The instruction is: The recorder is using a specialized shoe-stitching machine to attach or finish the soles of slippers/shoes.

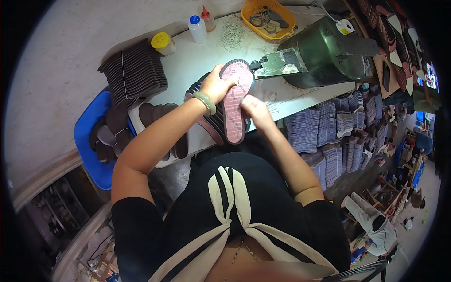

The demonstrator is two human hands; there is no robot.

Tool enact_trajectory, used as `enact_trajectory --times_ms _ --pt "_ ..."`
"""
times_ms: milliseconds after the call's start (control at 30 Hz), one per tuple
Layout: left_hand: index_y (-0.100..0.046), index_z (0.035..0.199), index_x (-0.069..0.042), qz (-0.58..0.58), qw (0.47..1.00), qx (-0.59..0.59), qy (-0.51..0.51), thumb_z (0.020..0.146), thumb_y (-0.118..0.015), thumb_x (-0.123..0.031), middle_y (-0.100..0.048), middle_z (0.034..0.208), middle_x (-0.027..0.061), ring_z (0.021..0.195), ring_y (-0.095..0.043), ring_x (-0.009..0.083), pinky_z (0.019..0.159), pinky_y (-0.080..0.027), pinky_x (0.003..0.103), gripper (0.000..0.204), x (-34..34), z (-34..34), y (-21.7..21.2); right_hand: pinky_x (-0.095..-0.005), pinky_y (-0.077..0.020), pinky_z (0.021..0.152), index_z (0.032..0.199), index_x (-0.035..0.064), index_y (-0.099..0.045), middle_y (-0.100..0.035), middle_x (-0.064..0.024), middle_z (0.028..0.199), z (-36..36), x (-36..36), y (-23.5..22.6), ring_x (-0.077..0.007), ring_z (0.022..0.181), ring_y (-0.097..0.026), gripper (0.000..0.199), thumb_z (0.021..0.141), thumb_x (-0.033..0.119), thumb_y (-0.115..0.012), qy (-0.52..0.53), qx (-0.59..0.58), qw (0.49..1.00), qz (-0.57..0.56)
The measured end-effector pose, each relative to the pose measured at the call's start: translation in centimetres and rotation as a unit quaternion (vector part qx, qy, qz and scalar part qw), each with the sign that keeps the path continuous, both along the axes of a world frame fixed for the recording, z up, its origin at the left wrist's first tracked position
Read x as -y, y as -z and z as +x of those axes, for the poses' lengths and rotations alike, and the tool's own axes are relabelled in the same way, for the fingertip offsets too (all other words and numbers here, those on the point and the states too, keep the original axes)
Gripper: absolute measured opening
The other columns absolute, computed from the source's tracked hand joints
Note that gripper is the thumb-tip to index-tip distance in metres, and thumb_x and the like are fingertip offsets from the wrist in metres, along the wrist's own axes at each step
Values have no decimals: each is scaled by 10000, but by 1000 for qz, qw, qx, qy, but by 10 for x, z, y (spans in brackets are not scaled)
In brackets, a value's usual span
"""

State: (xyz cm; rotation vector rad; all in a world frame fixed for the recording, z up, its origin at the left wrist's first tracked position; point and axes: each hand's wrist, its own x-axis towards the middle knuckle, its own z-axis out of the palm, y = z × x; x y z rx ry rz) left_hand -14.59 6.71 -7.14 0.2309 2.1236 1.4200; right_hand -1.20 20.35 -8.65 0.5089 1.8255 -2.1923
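Note:
A pink shoe insole [233, 113] with a dark ribbed edge lies lengthwise before me, its far end by the tip of a green sewing machine's arm [279, 64]. My left hand [217, 87], a pale green bangle at its wrist, grips the insole's left side, thumb across the top face. Beside the right edge is my right hand [257, 113], fingers curled in; its thumb reaches the edge, and whatever the fingers hold is hidden. More pink and dark striped insoles [212, 123] lie under and left of this one, partly covered by my left hand.
The white table [181, 56] bears a tied dark stack [134, 73], a yellow-lidded jar [163, 43], a blue-capped bottle [197, 30], a red-tipped bottle [207, 19], loose thread [231, 35] and a yellow basket [246, 21]. A blue tub [87, 155] stands left; striped stacks [319, 124] are right.

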Motion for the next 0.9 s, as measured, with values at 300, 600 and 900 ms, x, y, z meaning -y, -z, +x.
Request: enact_trajectory --times_ms 300,600,900 --pt "-492 1139 0 -112 983 -121 -82 716 -712 -404 -575 1098 221 1045 -539 350 916 -420 385 625 -15 3 -2 -266 -507 759 1211 -15 -479 -607 -73 1064 14 -10 -23 -115 867 -602 327 907 102 -516 8 15 975 -221" --pt "-468 1090 44 -116 957 -193 -185 720 -711 -423 -488 1117 232 1074 -474 370 945 -387 399 644 -33 4 13 -240 -489 782 1225 -30 -506 -623 -76 1062 8 -40 -26 -106 877 -605 350 903 104 -529 26 31 984 -176" --pt "-486 1070 70 -123 965 -128 -194 738 -690 -448 -486 1121 251 1060 -501 384 918 -423 403 648 -41 -20 15 -247 -521 576 1179 -44 -532 -642 -71 881 -9 -47 -38 -116 655 -616 326 903 130 -529 40 35 994 -96"
